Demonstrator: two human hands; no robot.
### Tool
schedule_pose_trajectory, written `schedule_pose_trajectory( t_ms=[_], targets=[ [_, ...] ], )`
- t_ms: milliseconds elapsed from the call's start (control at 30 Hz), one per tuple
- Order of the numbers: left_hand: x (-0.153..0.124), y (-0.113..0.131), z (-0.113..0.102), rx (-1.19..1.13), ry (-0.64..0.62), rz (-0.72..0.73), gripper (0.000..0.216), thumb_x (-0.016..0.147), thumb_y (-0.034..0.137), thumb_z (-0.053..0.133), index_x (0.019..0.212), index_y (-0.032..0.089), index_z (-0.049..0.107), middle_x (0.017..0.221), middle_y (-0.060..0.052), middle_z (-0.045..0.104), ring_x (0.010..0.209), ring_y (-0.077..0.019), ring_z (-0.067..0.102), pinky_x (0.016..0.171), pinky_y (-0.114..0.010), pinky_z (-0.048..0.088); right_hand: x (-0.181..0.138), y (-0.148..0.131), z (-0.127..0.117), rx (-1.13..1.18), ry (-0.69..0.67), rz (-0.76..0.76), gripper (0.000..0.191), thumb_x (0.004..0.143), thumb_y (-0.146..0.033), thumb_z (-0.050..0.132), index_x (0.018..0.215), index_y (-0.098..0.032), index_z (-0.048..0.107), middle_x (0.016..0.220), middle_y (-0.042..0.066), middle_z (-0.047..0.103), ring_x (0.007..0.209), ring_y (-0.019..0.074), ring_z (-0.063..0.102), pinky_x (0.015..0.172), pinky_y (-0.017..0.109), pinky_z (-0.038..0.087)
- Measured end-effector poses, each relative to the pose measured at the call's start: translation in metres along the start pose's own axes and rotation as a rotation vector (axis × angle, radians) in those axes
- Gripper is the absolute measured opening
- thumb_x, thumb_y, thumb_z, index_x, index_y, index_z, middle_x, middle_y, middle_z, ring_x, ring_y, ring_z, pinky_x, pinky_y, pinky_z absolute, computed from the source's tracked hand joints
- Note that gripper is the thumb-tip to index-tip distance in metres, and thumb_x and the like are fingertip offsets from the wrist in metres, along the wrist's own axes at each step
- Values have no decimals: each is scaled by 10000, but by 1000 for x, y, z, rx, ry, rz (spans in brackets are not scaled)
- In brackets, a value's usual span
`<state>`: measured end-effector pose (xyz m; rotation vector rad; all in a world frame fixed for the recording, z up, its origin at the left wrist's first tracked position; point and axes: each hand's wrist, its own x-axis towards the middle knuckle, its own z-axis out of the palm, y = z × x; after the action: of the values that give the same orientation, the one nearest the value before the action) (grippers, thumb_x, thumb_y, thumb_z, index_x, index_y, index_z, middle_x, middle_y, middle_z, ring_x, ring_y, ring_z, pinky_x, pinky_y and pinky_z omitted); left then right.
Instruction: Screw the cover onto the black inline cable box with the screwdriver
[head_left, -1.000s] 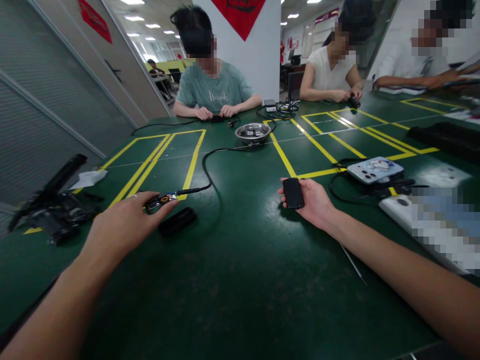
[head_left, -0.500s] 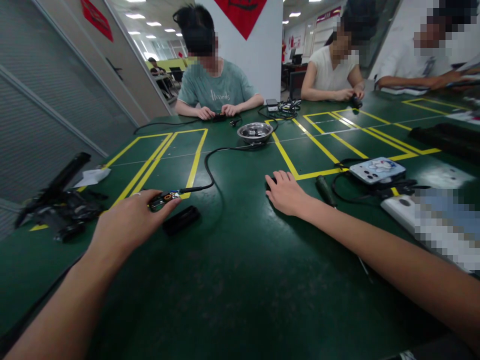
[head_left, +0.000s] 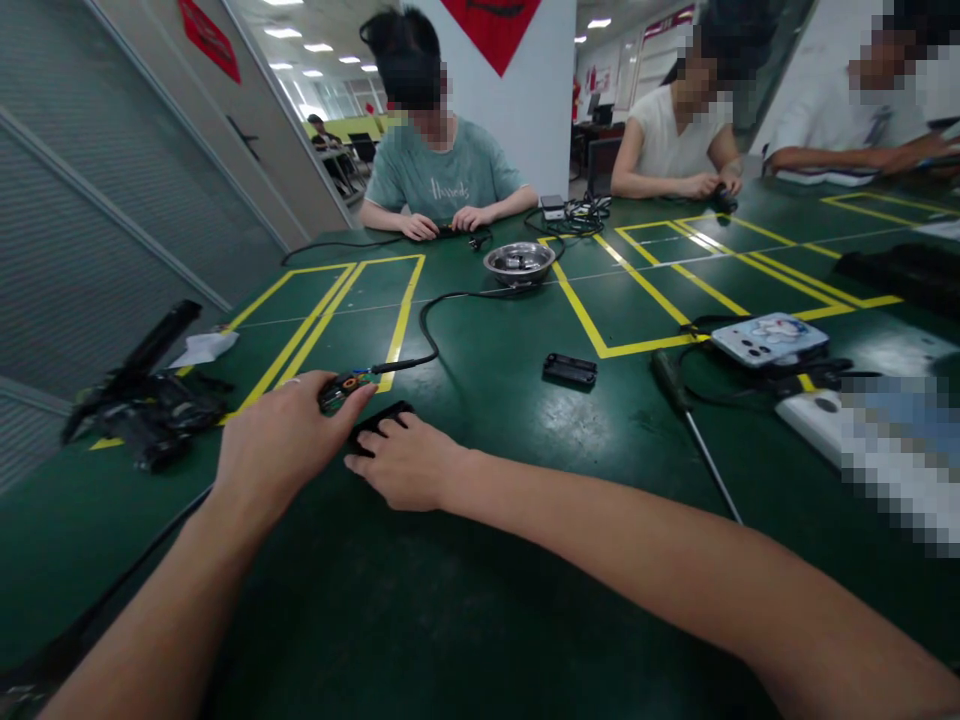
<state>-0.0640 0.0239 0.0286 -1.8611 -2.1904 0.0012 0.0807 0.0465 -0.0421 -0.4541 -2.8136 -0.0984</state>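
My left hand (head_left: 289,425) pinches a small circuit board (head_left: 349,388) with coloured wires and an orange ring-shaped part. A black cable (head_left: 405,362) runs from the board's far end across the table. Close beside it, my right hand (head_left: 409,460) has its fingers over a black plastic casing half (head_left: 390,412) on the green table; the fingers hide part of this casing. Farther right lies a second black casing half (head_left: 570,371), its hollow inside facing up. Neither hand touches it.
A steel bowl (head_left: 519,263) with small metal parts stands ahead. To the right lie a screwdriver (head_left: 694,430), a phone (head_left: 771,340) and a white power strip (head_left: 832,430). Black gear (head_left: 150,410) sits at left. Co-workers sit across the table (head_left: 480,620), including a person in green (head_left: 450,165).
My right hand has moved left from the far casing half, leaving it on the table, to the casing half beside my left hand. My left hand keeps the circuit board. The view has shifted slightly.
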Motion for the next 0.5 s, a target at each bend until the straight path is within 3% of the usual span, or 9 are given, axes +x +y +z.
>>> schedule_pose_trajectory(
  t_ms=[167, 267, 367, 500],
  targets=[
    [-3, 9, -2, -21, 2, 13, 697, 913, 704, 259, 1183, 158, 599, 1069, -152, 687, 923, -354, 659, 699, -395, 492, -55, 16, -27, -55, -6, 32, 422, 967, -109, 298, 1337, -52, 493, 1221, 187, 633, 1027, 276, 581, 825, 407, 492],
    [-6, 14, -2, -27, 16, 57, 684, 922, 697, 241, 1156, 164, 600, 1054, -152, 688, 923, -363, 662, 701, -407, 494, -97, 6, -47, -92, -18, 54, 413, 950, -66, 296, 1270, 10, 546, 1192, 221, 642, 985, 273, 587, 820, 400, 500],
    [-11, 22, -1, -29, 38, 73, 670, 927, 691, 248, 1170, 155, 566, 1052, -156, 690, 891, -349, 670, 693, -399, 493, -130, -6, -70, -66, -60, 13, 398, 946, -79, 325, 1241, -23, 587, 1147, 201, 661, 964, 251, 589, 871, 392, 497],
    [-21, 40, -4, -51, 32, 93, 624, 939, 669, 272, 1192, 155, 520, 1061, -147, 692, 862, -328, 679, 655, -371, 484, -159, -7, -94, 72, -30, 88, 439, 904, -175, 524, 1338, -105, 535, 1364, 179, 541, 1205, 288, 506, 995, 427, 458]
  ],
)
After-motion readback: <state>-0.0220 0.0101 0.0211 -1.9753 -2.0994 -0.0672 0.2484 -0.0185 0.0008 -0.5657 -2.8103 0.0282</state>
